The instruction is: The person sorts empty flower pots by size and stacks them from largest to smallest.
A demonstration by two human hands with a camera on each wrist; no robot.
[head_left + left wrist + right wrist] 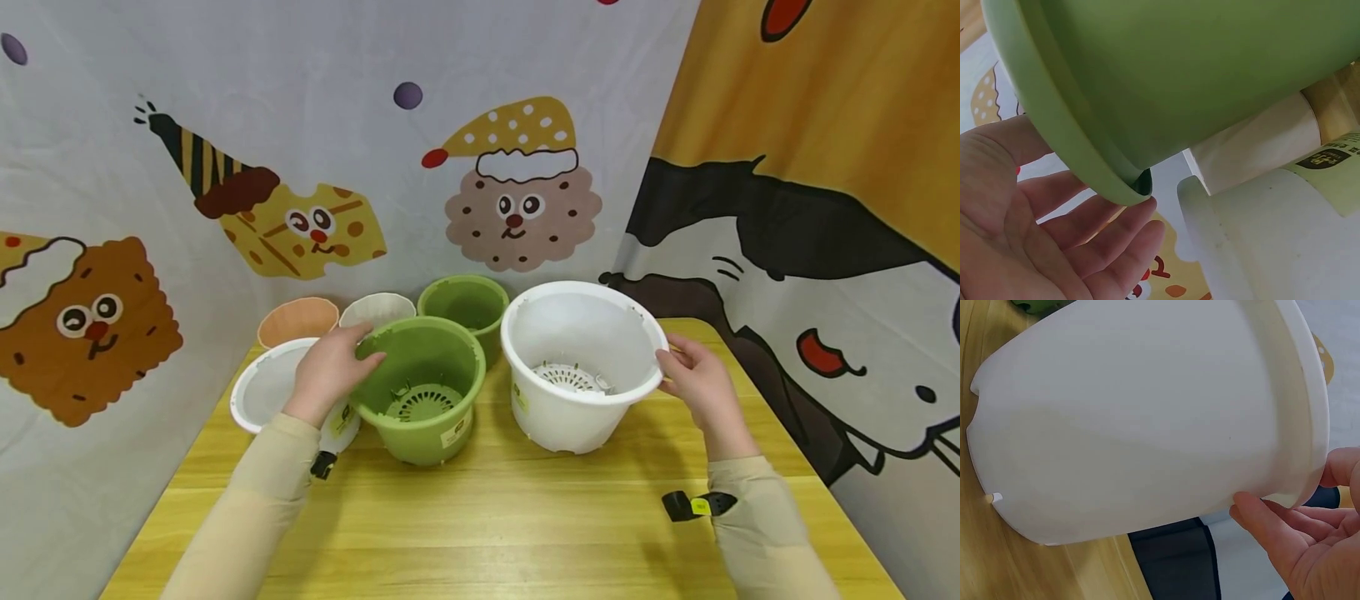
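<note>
A green flower pot [426, 442] with a slotted base stands upright at the table's middle. My left hand [330, 371] holds its left rim, the thumb reaching inside; in the left wrist view the fingers [1113, 240] lie at the rim's edge. To the right is a larger white flower pot [562, 425], also with a slotted base. My right hand [701, 383] pinches its right rim. Fingertips [1249, 503] press the outer wall just beneath the rim in the right wrist view, while another finger lies across the rim's outer edge.
Behind stand a second green pot [491, 329], a small white scalloped pot [386, 307] and an orange pot [298, 321]. Another white pot [258, 392] is left of my left hand, partly hidden by it. The wooden table [480, 533] meets a cartoon-printed cloth [315, 67] at the back.
</note>
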